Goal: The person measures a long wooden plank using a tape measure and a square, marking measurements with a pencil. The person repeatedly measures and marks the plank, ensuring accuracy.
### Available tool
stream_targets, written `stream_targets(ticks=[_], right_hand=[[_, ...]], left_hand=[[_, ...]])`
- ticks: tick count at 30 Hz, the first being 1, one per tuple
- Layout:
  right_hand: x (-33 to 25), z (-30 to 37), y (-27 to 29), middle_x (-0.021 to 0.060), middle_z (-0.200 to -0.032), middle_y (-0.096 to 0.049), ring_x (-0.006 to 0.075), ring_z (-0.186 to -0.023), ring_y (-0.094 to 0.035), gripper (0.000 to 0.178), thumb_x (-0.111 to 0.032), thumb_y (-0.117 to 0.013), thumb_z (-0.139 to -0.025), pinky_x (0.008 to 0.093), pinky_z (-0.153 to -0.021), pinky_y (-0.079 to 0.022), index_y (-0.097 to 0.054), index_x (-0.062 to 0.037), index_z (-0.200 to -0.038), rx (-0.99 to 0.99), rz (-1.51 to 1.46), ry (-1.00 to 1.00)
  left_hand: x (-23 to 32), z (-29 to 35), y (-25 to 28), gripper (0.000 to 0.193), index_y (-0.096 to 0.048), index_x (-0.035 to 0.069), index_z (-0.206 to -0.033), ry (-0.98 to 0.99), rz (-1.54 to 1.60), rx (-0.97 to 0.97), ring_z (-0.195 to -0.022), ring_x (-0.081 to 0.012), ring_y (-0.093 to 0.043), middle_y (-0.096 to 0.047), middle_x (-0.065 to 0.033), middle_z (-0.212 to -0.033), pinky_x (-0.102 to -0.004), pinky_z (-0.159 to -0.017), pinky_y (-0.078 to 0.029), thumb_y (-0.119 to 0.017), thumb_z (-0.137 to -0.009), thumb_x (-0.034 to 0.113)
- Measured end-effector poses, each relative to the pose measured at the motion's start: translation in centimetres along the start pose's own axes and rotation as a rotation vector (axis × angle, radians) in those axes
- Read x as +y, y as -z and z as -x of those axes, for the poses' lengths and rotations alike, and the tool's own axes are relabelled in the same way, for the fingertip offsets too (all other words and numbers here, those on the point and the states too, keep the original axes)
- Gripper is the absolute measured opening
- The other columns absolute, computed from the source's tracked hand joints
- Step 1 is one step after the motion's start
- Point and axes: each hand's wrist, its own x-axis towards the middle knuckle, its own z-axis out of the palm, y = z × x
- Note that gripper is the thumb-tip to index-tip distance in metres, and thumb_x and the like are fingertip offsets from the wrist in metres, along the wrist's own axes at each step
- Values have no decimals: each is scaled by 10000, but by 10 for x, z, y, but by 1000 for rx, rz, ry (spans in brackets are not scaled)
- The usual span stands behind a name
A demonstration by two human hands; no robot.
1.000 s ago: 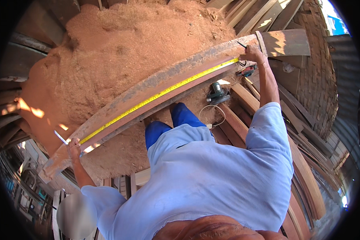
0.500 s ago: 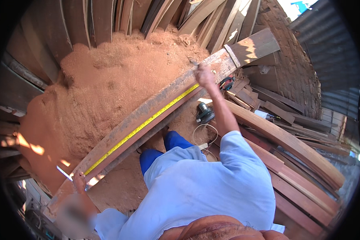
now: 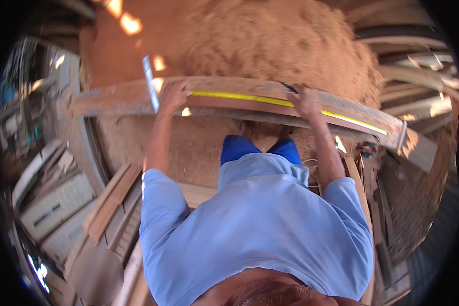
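A yellow measuring tape (image 3: pixel 239 96) lies stretched along a long wooden plank (image 3: pixel 224 84) in front of me. At the tape's left end, my left hand (image 3: pixel 175 95) is closed on it, against the plank. A silver straight-edged metal piece, like the blade of a square, (image 3: pixel 150 84) lies across the plank just left of that hand. My right hand (image 3: pixel 306 103) is closed over the tape farther right, with a thin dark stick-like thing (image 3: pixel 287 86) poking out of its fingers; its kind is unclear. The tape runs on beyond this hand toward the plank's right end.
Reddish sawdust (image 3: pixel 270 41) is heaped beyond the plank. Boards (image 3: pixel 115 199) are stacked at the left, and more timber (image 3: pixel 418 76) leans at the far right. A small dark and red tool (image 3: pixel 367 149) sits below the plank's right end.
The view has swung to the right-hand side's opposite, toward the left end. My right hand has come back along the plank from the tape's far end; my left hand stays at its left end.
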Motion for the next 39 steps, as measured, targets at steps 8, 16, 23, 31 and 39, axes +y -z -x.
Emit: stream_targets(ticks=[8, 16, 23, 31, 39], right_hand=[[-35, 8, -36, 223, -1053, -686, 454, -1029, -655, 297, -257, -735, -911, 518, -893, -517, -716, -45, -1119, -35, 45, 87], [-45, 16, -50, 213, -1014, -665, 444, -977, -645, 214, -204, -704, -932, 501, -862, -502, -707, -32, -1059, 68, -28, 102], [-50, 23, -61, 193, -1039, -656, 425, -997, -633, 164, -154, -688, -942, 484, -886, -496, -702, -28, -1046, 153, -15, 141], [-55, 19, -55, 210, -977, -631, 439, -934, -619, 128, -115, -648, -962, 484, -834, -490, -660, -4, -1025, 61, 23, 135], [-57, 20, -54, 218, -986, -630, 443, -950, -622, 129, -104, -645, -963, 482, -845, -492, -667, -7, -1045, 32, 18, 101]], left_hand=[[7, 34, -19, 189, -640, 114, -1013, -16, 217, 241, -1051, -361, -634, -688, -102, -998, -497, -943, -485, -749, -901, 219], [0, 29, -25, 197, -667, 119, -1019, -86, 298, 306, -1049, -369, -636, -710, -105, -993, -505, -934, -491, -768, -901, 241], [-2, 31, -22, 138, -681, 88, -942, -67, 402, 316, -977, -340, -640, -703, -94, -927, -464, -906, -502, -771, -901, 183], [-2, 40, -21, 96, -693, 91, -904, -61, 342, 325, -1012, -316, -620, -677, -62, -943, -455, -916, -495, -767, -897, 152], [-3, 41, -30, 87, -696, 109, -944, -78, 233, 349, -1057, -327, -609, -678, -55, -1031, -478, -953, -486, -746, -913, 172]])
